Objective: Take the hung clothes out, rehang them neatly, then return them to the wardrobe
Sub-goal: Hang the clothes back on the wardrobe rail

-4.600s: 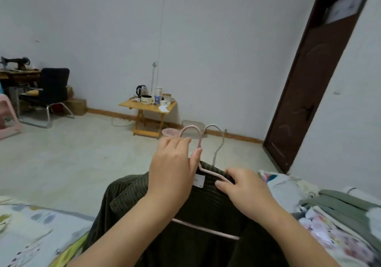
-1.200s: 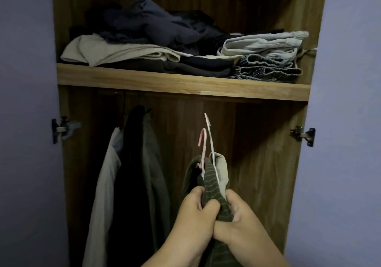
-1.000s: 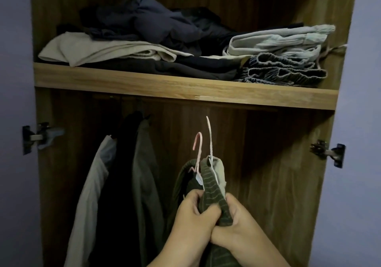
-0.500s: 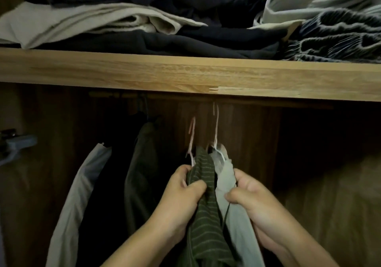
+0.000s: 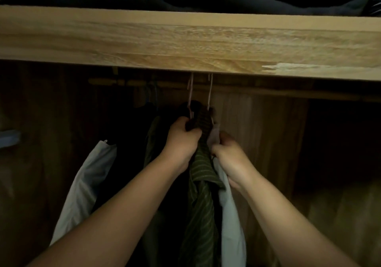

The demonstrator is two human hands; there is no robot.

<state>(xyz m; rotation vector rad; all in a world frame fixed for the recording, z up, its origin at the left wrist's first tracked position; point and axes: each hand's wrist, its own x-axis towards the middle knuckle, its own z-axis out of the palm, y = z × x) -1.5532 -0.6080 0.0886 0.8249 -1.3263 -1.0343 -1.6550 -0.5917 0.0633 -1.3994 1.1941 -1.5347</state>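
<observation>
Green striped shirt [image 5: 203,163] and pale garment [image 5: 231,215] — below the wooden shelf [image 5: 185,39], hanger hooks hidden behind its edge. Left hand [image 5: 181,140] clamped on the shirt, right hand [image 5: 231,153] on the pale garment. Risk — a hook missing the rail unseen, so that garment drops.

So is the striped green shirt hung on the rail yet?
Cannot tell. Its hanger hook rises behind the shelf edge, hiding the top. The left hand grips the shirt.

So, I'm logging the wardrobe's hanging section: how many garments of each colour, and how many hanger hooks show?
Green striped garment: 1
Pale garments: 2
Dark garments: cannot tell, too dim
Hanger hooks: 2
Total: 5
</observation>
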